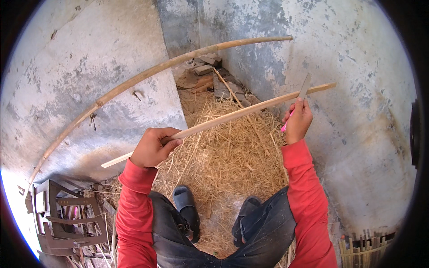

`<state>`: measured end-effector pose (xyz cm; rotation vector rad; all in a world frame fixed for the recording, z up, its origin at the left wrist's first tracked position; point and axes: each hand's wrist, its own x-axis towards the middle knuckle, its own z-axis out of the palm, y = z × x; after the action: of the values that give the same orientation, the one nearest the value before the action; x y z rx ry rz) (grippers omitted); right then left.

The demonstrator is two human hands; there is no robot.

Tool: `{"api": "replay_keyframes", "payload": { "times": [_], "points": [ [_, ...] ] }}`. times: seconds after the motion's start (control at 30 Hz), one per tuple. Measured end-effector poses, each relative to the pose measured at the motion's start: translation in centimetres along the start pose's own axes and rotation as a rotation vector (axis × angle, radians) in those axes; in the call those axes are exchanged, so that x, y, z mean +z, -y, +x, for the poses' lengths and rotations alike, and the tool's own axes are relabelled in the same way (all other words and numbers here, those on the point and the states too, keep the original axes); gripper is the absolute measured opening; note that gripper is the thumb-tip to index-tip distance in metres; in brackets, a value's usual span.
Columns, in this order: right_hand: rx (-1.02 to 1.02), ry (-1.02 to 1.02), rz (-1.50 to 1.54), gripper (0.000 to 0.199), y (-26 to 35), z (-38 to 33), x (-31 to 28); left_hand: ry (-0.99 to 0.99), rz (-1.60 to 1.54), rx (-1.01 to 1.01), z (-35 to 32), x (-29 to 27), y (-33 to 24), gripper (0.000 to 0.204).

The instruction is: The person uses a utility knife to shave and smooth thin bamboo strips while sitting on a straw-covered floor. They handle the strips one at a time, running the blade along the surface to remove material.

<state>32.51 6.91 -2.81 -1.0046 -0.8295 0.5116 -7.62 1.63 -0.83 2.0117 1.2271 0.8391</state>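
Floor point(214, 223) strewn with shavings point(239, 154), walls point(366, 58) peeling — strip point(219, 120) pinched by left hand point(153, 147), knife point(305, 86) gripped by right hand point(299, 123), pink handle point(283, 128) mostly covered.

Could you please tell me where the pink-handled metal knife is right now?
In the head view, the pink-handled knife is right of centre, in the person's right hand, its blade crossing the long pale wood-like strip.
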Motion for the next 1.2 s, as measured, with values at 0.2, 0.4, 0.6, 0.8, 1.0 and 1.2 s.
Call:
{"api": "replay_keyframes", "payload": {
  "times": [0.2, 0.4, 0.6, 0.8, 1.0, 1.2],
  "points": [
    [-0.469, -0.129, -0.495, 0.022, 0.5, 0.7, -0.5, -0.026, -0.122, -0.038, -0.1, -0.1, 0.2, 0.022],
    [-0.398, 0.133, -1.440, 0.028, 3.9, 0.4, -2.9, -0.092, 0.019, -0.029, -0.4, -0.8, 0.2, 0.023],
    [-0.331, 0.291, -1.491, 0.024, 4.9, -3.9, -0.7, -0.130, 0.230, -0.006, -0.2, -0.8, 1.5, 0.022],
    [-0.830, -0.095, -0.774, 0.026, 4.0, -2.8, -0.1, -0.077, 0.153, -0.067, -0.1, -0.6, 1.2, 0.025],
    [-0.286, 0.105, -0.436, 0.044, 1.2, -0.8, -0.2, 0.020, -0.064, -0.128, -0.3, -0.5, 0.4, 0.033],
    [-0.500, 0.118, -0.749, 0.047, -2.6, 3.3, -3.9, 0.139, -0.230, -0.211, -0.3, -0.8, 0.3, 0.034]
  ]
}}
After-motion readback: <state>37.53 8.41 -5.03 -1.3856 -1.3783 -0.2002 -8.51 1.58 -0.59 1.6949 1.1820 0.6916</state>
